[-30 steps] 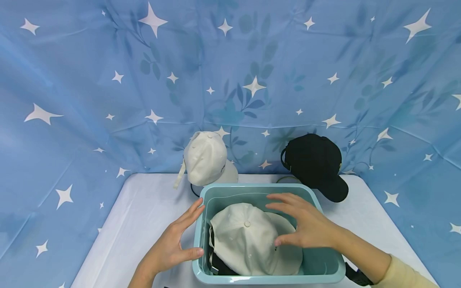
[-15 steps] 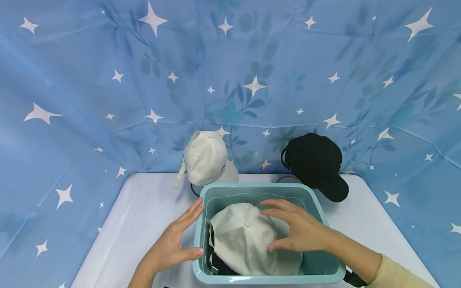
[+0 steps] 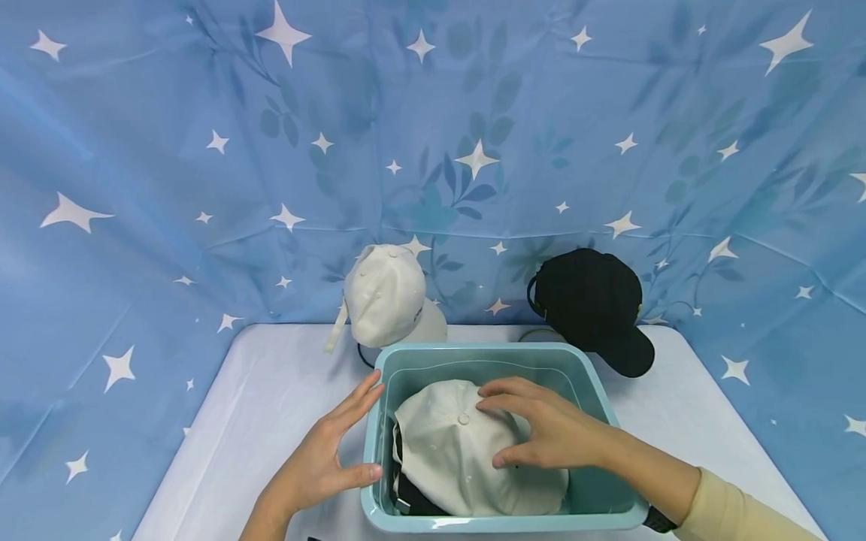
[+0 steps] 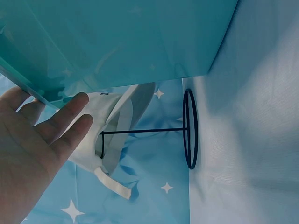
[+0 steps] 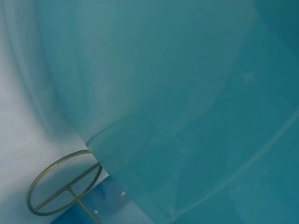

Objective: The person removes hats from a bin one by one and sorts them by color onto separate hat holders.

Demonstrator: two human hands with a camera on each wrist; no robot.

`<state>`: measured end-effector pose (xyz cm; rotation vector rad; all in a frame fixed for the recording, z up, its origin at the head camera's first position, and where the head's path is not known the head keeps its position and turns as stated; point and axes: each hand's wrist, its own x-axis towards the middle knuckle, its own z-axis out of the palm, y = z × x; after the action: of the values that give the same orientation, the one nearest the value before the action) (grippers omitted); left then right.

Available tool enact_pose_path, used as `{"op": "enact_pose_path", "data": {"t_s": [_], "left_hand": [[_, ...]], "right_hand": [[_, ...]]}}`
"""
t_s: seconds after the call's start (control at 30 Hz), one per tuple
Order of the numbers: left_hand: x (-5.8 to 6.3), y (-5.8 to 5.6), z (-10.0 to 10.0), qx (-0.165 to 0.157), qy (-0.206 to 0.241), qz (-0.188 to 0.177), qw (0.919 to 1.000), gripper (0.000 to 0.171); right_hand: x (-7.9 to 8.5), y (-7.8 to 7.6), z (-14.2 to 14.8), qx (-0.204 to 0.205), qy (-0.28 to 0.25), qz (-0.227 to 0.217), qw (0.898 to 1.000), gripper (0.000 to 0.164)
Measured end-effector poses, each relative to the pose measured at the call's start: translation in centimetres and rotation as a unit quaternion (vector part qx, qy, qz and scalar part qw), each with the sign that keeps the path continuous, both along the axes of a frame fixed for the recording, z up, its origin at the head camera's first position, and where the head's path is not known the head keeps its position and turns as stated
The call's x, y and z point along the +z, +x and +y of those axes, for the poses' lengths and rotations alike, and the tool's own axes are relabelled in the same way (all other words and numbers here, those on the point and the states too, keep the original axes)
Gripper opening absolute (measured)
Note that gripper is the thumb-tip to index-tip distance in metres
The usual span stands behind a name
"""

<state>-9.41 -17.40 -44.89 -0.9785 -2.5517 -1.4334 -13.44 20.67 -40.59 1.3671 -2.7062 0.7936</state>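
A teal plastic bin [image 3: 514,524] stands at the table's front, holding a cream baseball cap [image 3: 453,451] with a black item [image 3: 418,500] partly hidden beneath it. My left hand [image 3: 331,454] is at the bin's left rim, fingers extended; in the left wrist view the same hand [image 4: 37,144] has its fingers spread by the bin's wall [image 4: 131,42]. Over the cap's right side hovers my right hand [image 3: 541,428], thumb and fingers apart; whether it touches the cap I cannot tell. Only the bin wall [image 5: 163,70] fills most of the right wrist view, with the hand out of sight.
Behind the bin, a white cap [image 3: 386,297] hangs on a black wire stand [image 4: 189,130] at left. A black cap [image 3: 588,308] sits at right, near a brass-coloured wire stand base [image 5: 65,184]. A blue star-patterned curtain [image 3: 433,150] encloses the white table [image 3: 271,391].
My right hand has moved left, from the cap's brim side toward its crown. The left hand has stayed at the bin's left rim.
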Motion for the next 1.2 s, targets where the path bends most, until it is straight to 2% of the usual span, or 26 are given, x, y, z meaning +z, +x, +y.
{"op": "enact_pose_path", "data": {"t_s": [0.23, 0.63, 0.97, 1.2], "left_hand": [[0.0, 0.0, 0.0, -0.001, 0.003, 0.000, 1.0000, 0.088], [0.1, -0.1, 0.1, -0.004, 0.002, -0.006, 1.0000, 0.089], [0.0, -0.1, 0.0, -0.003, 0.000, -0.006, 1.0000, 0.089], [0.0, 0.0, 0.0, -0.001, -0.003, 0.000, 1.0000, 0.089]], "right_hand": [[-0.4, -0.2, -0.1, 0.012, -0.011, 0.005, 1.000, 0.051], [-0.8, -0.5, -0.2, 0.043, -0.042, -0.032, 0.998, 0.030], [-0.5, -0.2, 0.0, 0.044, -0.076, -0.026, 0.996, 0.029], [-0.1, 0.0, 0.8, 0.028, -0.094, -0.064, 0.993, 0.029]]}}
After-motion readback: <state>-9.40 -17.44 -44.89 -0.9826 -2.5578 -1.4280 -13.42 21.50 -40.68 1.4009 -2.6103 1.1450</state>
